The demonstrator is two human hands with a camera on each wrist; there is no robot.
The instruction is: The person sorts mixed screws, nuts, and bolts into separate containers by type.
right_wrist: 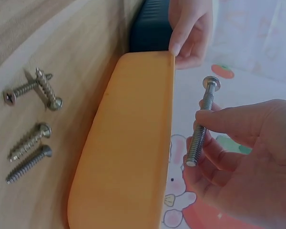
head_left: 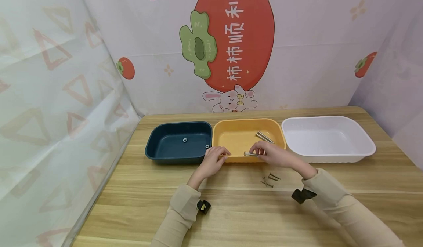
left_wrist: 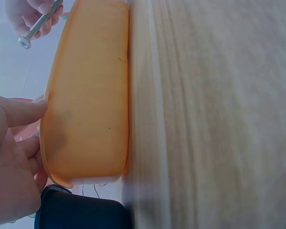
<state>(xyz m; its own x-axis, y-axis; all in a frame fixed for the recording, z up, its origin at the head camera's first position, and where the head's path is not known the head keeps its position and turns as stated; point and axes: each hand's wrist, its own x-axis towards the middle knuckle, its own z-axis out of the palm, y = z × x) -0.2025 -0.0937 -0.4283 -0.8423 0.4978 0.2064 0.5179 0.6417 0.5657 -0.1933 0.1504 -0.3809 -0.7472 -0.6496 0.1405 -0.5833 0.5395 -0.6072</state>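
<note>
My left hand (head_left: 212, 161) holds the near rim of the yellow bin (head_left: 238, 159) at its left corner, thumb on the outside and fingers over the edge. Above the near side of that bin, my right hand (head_left: 274, 154) pinches a silver bolt (right_wrist: 207, 102) between thumb and fingers. The bolt's round head points left, away from the palm, in the head view. Two or so similar long bolts (head_left: 265, 137) lie inside the yellow bin at its right end. In front of the bin, several pointed screws (right_wrist: 31, 141) lie loose on the wooden table.
A dark blue bin (head_left: 155, 158) stands left of the yellow one, with a small nut (head_left: 185, 140) and another nut (head_left: 207, 146) inside. To the right is a white bin (head_left: 330, 159). A printed cloth (head_left: 297, 56) hangs behind the table (head_left: 238, 217).
</note>
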